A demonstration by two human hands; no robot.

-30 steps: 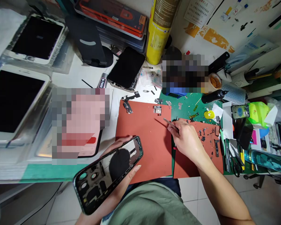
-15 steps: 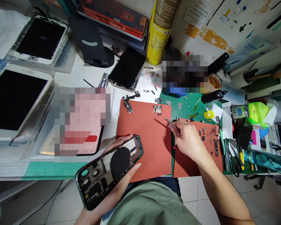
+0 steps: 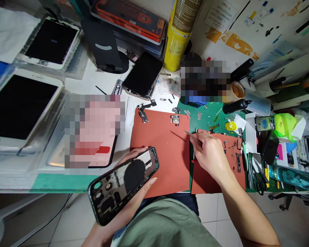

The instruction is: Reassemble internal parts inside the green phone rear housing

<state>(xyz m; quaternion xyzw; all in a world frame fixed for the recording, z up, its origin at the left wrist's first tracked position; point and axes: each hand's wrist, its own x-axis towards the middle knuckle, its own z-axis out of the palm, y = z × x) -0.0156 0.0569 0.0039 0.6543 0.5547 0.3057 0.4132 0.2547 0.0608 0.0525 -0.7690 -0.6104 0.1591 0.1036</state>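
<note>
Nearest, the left hand (image 3: 140,196) grips a phone shell (image 3: 135,175) that lies across the palm, slanting from eight o'clock to two, fingers (image 3: 135,152) along its far edge, thumb (image 3: 151,183) by the near one. Toward two o'clock from the shell's middle, the right hand (image 3: 208,150) pinches tweezers (image 3: 192,136), pointing to ten o'clock above the larger red mat (image 3: 167,164). At the mat's one o'clock sits a metal part (image 3: 175,119); beyond, at twelve, stands a yellow can (image 3: 175,51).
</note>
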